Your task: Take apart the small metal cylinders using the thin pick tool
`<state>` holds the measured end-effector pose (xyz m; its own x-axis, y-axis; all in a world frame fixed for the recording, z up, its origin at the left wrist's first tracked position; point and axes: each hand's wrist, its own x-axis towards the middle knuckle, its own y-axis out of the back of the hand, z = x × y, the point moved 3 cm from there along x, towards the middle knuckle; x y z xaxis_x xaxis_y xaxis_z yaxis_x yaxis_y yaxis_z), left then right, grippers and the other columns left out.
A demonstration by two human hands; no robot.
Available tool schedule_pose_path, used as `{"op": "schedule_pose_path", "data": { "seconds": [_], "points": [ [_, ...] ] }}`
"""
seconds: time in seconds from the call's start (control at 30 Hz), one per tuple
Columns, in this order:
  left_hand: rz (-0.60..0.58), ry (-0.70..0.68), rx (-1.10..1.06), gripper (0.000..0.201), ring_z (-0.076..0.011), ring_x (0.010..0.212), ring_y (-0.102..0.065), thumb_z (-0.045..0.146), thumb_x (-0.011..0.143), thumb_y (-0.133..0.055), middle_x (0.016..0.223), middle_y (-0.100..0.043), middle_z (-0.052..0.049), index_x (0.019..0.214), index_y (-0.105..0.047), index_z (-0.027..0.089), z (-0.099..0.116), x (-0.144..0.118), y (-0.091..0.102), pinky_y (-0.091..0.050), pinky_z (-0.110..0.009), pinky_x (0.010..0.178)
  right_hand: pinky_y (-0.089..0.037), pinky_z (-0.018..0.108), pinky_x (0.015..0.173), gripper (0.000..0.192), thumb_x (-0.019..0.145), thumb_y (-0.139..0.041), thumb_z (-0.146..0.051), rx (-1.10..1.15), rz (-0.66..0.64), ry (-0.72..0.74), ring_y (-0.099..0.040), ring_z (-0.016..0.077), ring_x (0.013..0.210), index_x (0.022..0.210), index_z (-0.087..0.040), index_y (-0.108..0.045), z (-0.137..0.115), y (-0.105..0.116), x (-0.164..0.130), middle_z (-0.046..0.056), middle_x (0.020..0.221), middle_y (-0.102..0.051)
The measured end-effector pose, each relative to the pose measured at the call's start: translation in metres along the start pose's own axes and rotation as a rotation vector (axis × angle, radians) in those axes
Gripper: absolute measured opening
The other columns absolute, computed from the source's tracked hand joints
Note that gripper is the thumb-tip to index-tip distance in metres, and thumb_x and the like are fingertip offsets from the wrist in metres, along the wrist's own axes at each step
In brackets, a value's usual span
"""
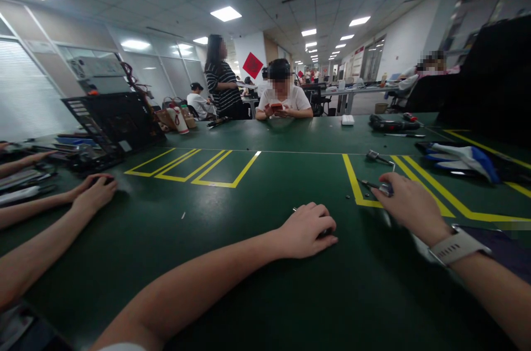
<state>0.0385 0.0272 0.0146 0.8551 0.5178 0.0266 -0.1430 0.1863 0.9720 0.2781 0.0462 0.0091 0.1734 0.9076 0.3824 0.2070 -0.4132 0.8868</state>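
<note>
Head-worn view; looks forward and down across the green table (257, 306).

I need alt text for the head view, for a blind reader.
A person's left hand curls around a mostly hidden dark object; the right hand, wearing a watch, holds a small tool. Yellow tape marks the green table.

Dark green covers the tabletop (232, 210), marked with bright yellow tape (213, 185), one strip ending in white. The watch strap (458, 248) is pale greige with a row of dark slots. The gloves (468, 158) are white and vivid blue; the power tool (390, 124) is black. Across the table, a striped top (224, 93) runs white lines over black, near a red diamond (253, 65). The object in the right hand (409, 201) seems greyish purple, though blur makes its shade uncertain.
</note>
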Motion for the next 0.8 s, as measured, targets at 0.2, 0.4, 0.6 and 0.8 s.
{"op": "schedule_pose_path", "data": {
  "seconds": [0.2, 0.4, 0.6, 0.8],
  "points": [
    [0.040, 0.030, -0.064, 0.038, -0.0199, 0.104, -0.047, 0.043, 0.084, -0.050, 0.119, -0.046, -0.007, 0.115, -0.046, 0.021, -0.004, 0.002, 0.000, -0.044, -0.033, 0.084, -0.047, 0.040, 0.070, 0.031, 0.083, -0.041, -0.029, 0.084, -0.005, 0.007, -0.059, 0.0299, 0.090, 0.106, -0.015, -0.056, -0.016, 0.006, -0.007, 0.014, 0.099, -0.064],
    [0.084, 0.046, -0.101, 0.048, -0.0237, 0.112, -0.046, 0.047, 0.079, -0.056, 0.125, -0.045, -0.009, 0.118, -0.045, 0.021, -0.010, 0.006, -0.002, -0.044, -0.038, 0.088, -0.048, 0.035, 0.064, 0.031, 0.083, -0.036, -0.024, 0.255, -0.133, -0.044, -0.064, 0.0256, 0.079, 0.108, -0.019, -0.053, -0.030, -0.011, -0.011, 0.010, 0.095, -0.067],
    [0.129, 0.016, -0.110, 0.051, -0.0248, 0.118, -0.044, 0.043, 0.079, -0.058, 0.128, -0.047, -0.011, 0.122, -0.044, 0.018, -0.018, -0.003, 0.000, -0.035, -0.041, 0.100, -0.048, 0.033, 0.077, 0.023, 0.084, -0.039, -0.021, 0.307, -0.287, 0.068, -0.064, 0.0237, 0.093, 0.104, -0.021, -0.050, -0.043, -0.033, -0.018, 0.010, 0.104, -0.066],
    [0.147, 0.072, -0.165, 0.049, -0.0231, 0.120, -0.044, 0.036, 0.078, -0.061, 0.128, -0.049, -0.010, 0.121, -0.044, 0.019, -0.026, -0.021, 0.002, -0.034, -0.042, 0.102, -0.046, 0.034, 0.084, 0.020, 0.085, -0.039, -0.020, 0.342, -0.385, 0.158, -0.060, 0.0231, 0.105, 0.101, -0.022, -0.050, -0.059, -0.035, -0.036, 0.011, 0.115, -0.061]
  ]
}}
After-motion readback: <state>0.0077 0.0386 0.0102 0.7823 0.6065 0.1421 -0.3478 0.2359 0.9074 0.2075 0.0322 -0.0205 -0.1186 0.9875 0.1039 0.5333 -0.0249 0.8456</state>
